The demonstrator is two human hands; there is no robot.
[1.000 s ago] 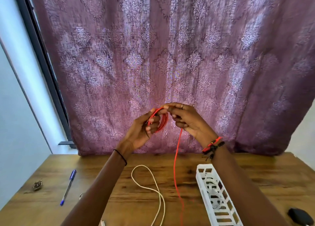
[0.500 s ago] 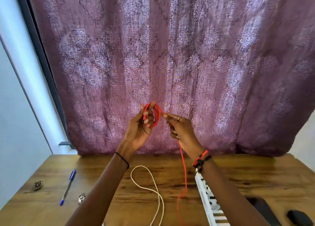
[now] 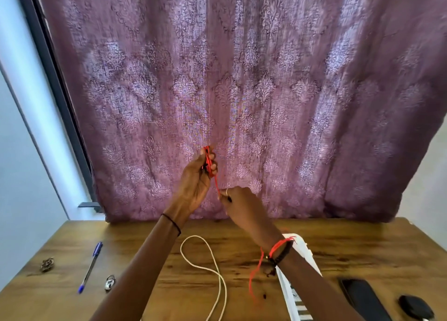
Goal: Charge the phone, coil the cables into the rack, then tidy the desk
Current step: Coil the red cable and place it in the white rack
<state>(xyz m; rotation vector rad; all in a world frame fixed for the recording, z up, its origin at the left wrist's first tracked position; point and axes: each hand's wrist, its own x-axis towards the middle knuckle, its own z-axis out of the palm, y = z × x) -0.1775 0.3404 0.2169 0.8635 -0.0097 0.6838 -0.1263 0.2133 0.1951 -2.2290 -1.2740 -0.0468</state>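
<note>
**Head view.** The left hand [image 3: 198, 175] is gripping a small coil of red cable [image 3: 208, 162], with its fingers curled round the loops. It is holding the coil up before the curtain [image 3: 266, 91], above and left of the rack [image 3: 302, 247].

The right hand [image 3: 242, 204] is pinching the single strand that runs down from the coil. Its fingertips are closed on the cable just below the left hand. The free tail of the red cable is hanging past the right wrist and reaching the bench [image 3: 362, 245] just left of the rack.

The rack is white and slotted and is lying on the bench. The right forearm is covering much of it, so its contents cannot be told.

- **Left of the rack:** a white cable [image 3: 219, 276] is lying on the bench in an open loop, apart from the rack.
- **Right of the rack:** a dark phone [image 3: 362, 299] is lying flat. A black rounded object [image 3: 416, 307] is sitting further right, near the frame edge.
- **Far left of the rack:** a blue pen [image 3: 90, 267] is lying slantwise. A small metal clip [image 3: 110, 282] is resting just beside its tip. A small ornament [image 3: 47, 264] is lying further left, too small to identify.
</note>
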